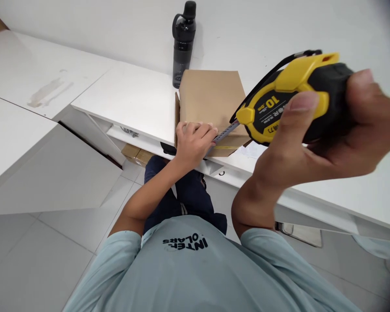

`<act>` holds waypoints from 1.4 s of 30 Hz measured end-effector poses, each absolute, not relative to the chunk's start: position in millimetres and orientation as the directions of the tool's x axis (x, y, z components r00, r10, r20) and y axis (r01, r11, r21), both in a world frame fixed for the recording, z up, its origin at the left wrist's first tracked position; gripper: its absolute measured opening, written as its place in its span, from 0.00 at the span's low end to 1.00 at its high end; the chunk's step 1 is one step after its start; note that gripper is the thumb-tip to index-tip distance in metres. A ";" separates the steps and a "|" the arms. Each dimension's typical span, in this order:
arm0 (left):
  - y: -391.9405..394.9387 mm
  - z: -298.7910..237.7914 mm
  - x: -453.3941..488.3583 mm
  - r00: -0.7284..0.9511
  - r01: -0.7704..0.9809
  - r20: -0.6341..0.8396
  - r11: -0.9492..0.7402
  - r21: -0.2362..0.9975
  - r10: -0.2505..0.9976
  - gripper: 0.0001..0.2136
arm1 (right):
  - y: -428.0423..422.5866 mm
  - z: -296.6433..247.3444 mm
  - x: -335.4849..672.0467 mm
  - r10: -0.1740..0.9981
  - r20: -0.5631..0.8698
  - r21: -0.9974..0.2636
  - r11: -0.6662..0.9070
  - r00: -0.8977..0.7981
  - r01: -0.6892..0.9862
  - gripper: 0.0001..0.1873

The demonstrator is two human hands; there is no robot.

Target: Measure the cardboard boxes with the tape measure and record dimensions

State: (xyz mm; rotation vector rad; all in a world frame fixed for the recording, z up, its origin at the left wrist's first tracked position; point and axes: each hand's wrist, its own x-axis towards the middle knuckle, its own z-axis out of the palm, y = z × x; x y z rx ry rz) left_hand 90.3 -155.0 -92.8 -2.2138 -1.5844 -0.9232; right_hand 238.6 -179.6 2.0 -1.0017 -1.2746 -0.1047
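My right hand (315,125) grips a yellow and black tape measure (279,102) and holds it up close to the camera. Its blade (226,131) is pulled out and slants down toward a brown cardboard box (212,93) on the white table. At the box's near edge, my left hand (195,141) lies with bent fingers over the end of the blade, pressing it against the cardboard. The tip of the blade is hidden by those fingers. A black wrist strap (266,80) runs along the tape measure's side.
Behind the box a black drink bottle (183,45) stands upright by its left corner. The white table (126,97) has a shelf below its edge. Small cardboard boxes (137,154) are on the left, under the table. A white panel (52,169) juts out at the left.
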 end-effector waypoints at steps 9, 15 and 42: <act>-149.4 -93.7 87.4 0.208 0.914 0.619 -0.375 0.152 0.758 0.12 | -162.7 -34.7 229.4 0.225 0.932 -0.362 0.637 0.285 0.680 0.13; -149.8 -97.9 90.0 0.197 0.919 0.614 -0.362 0.155 0.764 0.14 | -167.3 -58.8 235.4 0.296 0.909 -0.415 0.598 0.292 0.685 0.17; -157.0 -89.5 80.0 0.265 0.934 0.583 -0.356 0.044 0.768 0.18 | -156.6 -73.0 242.1 0.281 0.893 -0.449 0.618 0.352 0.645 0.19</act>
